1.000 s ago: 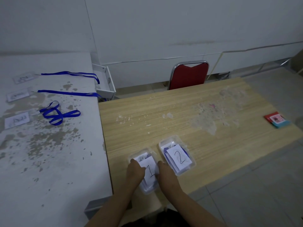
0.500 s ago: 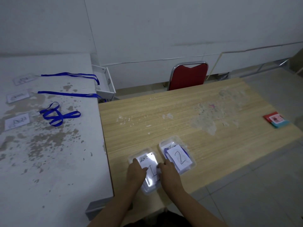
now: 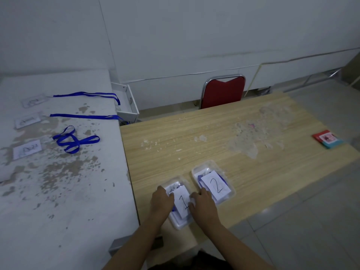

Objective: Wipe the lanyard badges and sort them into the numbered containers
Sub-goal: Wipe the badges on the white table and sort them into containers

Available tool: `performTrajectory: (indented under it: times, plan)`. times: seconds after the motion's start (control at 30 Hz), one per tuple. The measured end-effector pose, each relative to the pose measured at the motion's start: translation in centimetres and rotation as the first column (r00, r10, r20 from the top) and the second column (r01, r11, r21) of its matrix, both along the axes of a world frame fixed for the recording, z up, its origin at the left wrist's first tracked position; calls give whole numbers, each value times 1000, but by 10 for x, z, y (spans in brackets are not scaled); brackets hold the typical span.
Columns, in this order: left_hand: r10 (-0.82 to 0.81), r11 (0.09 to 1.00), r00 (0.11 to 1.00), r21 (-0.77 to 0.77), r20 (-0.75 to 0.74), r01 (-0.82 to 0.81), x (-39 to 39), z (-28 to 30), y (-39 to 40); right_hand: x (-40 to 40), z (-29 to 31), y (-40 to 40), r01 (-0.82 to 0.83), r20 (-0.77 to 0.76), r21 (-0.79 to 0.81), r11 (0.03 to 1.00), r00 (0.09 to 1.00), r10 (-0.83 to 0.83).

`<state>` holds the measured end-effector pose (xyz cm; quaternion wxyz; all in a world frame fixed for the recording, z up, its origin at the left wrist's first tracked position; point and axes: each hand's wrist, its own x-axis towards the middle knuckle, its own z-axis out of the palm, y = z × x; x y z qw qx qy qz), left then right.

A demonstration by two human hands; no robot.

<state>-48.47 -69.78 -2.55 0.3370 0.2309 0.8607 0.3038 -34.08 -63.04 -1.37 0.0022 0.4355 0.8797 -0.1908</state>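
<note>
Both hands (image 3: pixel 183 201) pinch paper label (image 3: pixel 182 201) over container 1 (image 3: pixel 180 223); label light, floppy, best held by edges.

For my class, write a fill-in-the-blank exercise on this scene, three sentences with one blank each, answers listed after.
Both hands rest on the clear plastic container whose paper label reads ____.
The clear plastic container labelled 2 sits on the ____ table.
The lanyard badges on the white table have straps coloured ____.
The chair behind the table is ____.

Answers: 1; wooden; blue; red
</note>
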Motion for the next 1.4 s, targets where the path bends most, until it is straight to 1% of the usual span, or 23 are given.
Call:
performTrajectory:
  times: [0.13,0.33,0.47,0.57,0.67,0.77,0.87,0.97,1.13,1.27,1.4]
  plan:
    - [7,1000,1000,24,9,-7,-3,2,-3,0,5,-1,20,-43,7,1000,999,-19]
    - [57,997,998,49,-8,-56,-10,16,-14,-5,18,-9,26,-127,-33,999,991,-30]
    - [97,995,993,28,-66,-95,-10,32,-33,-10,27,-23,-38,-169,-32,999,985,32]
    - [166,985,981,64,-100,-160,-7,43,-58,-12,34,-40,-110,-167,-27,994,980,104]
    - [257,962,961,119,-107,-244,-3,51,-100,-12,42,-66,-194,-152,-10,981,970,190]
    - [353,927,931,165,-88,-336,5,56,-153,-12,49,-104,-248,-213,-29,968,948,237]
    - [431,887,900,213,-65,-410,15,58,-214,-15,52,-148,-339,-255,-58,939,914,314]
    - [482,854,876,242,-32,-461,23,54,-276,-21,53,-193,-419,-283,-89,904,880,381]
    - [514,799,852,309,94,-516,30,56,-368,-30,57,-268,-523,-305,-129,842,829,468]
    - [605,717,782,325,150,-617,24,56,-426,-48,59,-315,-604,-280,-134,786,784,555]
    - [662,659,730,333,169,-674,-1,56,-481,-85,56,-365,-653,-273,-148,743,749,604]
